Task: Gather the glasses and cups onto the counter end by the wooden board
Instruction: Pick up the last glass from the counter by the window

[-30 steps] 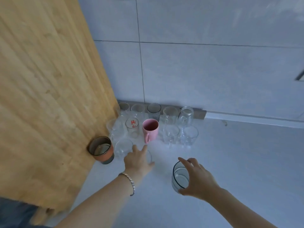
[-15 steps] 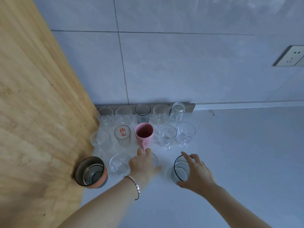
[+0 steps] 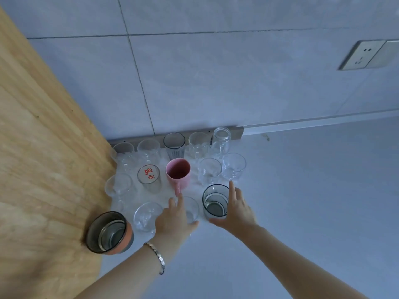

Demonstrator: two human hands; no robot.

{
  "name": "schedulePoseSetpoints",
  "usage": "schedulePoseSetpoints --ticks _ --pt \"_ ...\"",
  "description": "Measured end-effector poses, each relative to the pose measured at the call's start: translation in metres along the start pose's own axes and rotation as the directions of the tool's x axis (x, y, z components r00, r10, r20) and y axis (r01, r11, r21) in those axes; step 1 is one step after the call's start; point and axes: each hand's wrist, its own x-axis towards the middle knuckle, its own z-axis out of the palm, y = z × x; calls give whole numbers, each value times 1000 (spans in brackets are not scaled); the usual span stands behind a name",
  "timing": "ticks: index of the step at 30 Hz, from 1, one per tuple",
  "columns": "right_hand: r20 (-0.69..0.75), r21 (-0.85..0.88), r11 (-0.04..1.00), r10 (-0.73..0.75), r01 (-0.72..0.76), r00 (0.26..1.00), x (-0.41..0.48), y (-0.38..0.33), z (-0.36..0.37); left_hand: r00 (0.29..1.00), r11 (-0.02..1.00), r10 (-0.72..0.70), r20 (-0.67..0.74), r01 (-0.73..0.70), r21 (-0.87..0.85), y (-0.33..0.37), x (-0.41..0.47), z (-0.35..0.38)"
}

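Several clear glasses (image 3: 209,170) and a pink mug (image 3: 178,173) stand clustered on the white counter (image 3: 313,190), in the corner beside the wooden board (image 3: 43,147). A steel cup with an orange band (image 3: 109,233) stands at the board's edge. My left hand (image 3: 174,220) is wrapped around a small clear glass (image 3: 192,209) in the front row. My right hand (image 3: 236,211) holds a grey-tinted glass (image 3: 214,201) that stands just right of it, thumb in front, fingers along its right side. A glass with red print (image 3: 149,176) sits left of the mug.
A tiled wall (image 3: 216,83) rises behind the cluster, with a metal strip (image 3: 236,131) at its base. A wall socket (image 3: 364,55) is at the upper right. The counter stretches out to the right of the glasses.
My right hand has carried the grey-tinted glass forward and left, from open counter to beside the clear glass under my left hand. My left hand stayed on its glass.
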Motion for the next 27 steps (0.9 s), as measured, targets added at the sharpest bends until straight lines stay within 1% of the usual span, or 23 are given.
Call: schedulePoseSetpoints --ticks 2,3,5,6,7,8,9,10,12,13,18,21,24,27 --pt "70 -28 999 45 -43 997 -7 19 -9 1000 985 10 -26 -6 173 8 -4 -10" --pt "119 -49 997 71 -65 990 -11 32 -16 994 971 56 -94 -33 236 13 -5 -16" --pt "202 -77 991 119 -105 972 -18 63 -31 967 923 219 -130 -162 348 28 -6 -31" --pt "231 -90 987 148 -130 962 -22 80 -40 934 899 310 -179 -227 374 40 -7 -39" --pt "252 -99 983 178 -157 951 -26 98 -48 913 880 370 -169 -287 379 57 -8 -46" --pt "266 -103 978 202 -181 942 -31 116 -57 914 882 390 -110 -336 330 79 -10 -55" --pt "275 -106 974 224 -202 935 -36 135 -67 909 896 404 -104 -370 246 105 -11 -59" --pt "276 -105 970 241 -220 930 -43 155 -77 913 908 399 -87 -380 175 131 -9 -55" --pt "258 -95 962 273 -257 927 -63 200 -99 918 917 396 27 -396 47 186 -8 -43" --pt "243 -92 957 291 -276 925 -75 224 -110 911 913 406 71 -409 19 215 -10 -36" --pt "201 -66 912 409 -404 890 -165 363 -168 837 861 496 233 -508 -8 376 -44 21" --pt "141 -20 861 505 -508 851 -234 446 -210 765 811 563 311 -584 -31 477 -78 58" --pt "89 -42 790 613 -612 785 -300 523 -246 670 719 650 358 -695 -7 574 -113 85" --pt "27 -32 703 711 -711 702 -358 587 -273 597 639 706 381 -769 19 663 -146 104"
